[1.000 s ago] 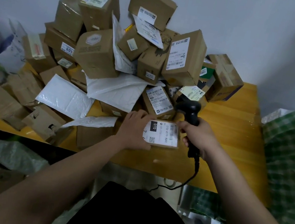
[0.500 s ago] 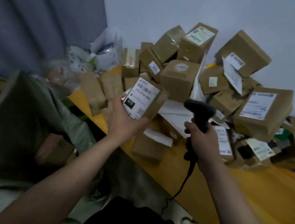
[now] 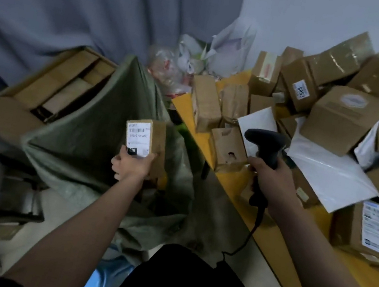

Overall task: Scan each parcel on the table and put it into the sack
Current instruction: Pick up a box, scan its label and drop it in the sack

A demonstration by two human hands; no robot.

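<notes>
Head view: left hand [image 3: 130, 166] holds parcel [image 3: 146, 140] over green sack [image 3: 83, 140].

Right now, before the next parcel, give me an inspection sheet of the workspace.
Surface: yellow table, mostly covered by parcels.
Job's things: small box held over the open green sack; scanner held above the table edge.
Clutter: pile of boxes and white mailers on the table; plastic bags at its far end.
Hands: left hand grips the small box; right hand grips the scanner.
Cables: scanner cord hangs down off the table edge.
Surroundings: grey curtain, open carton behind the sack.
</notes>
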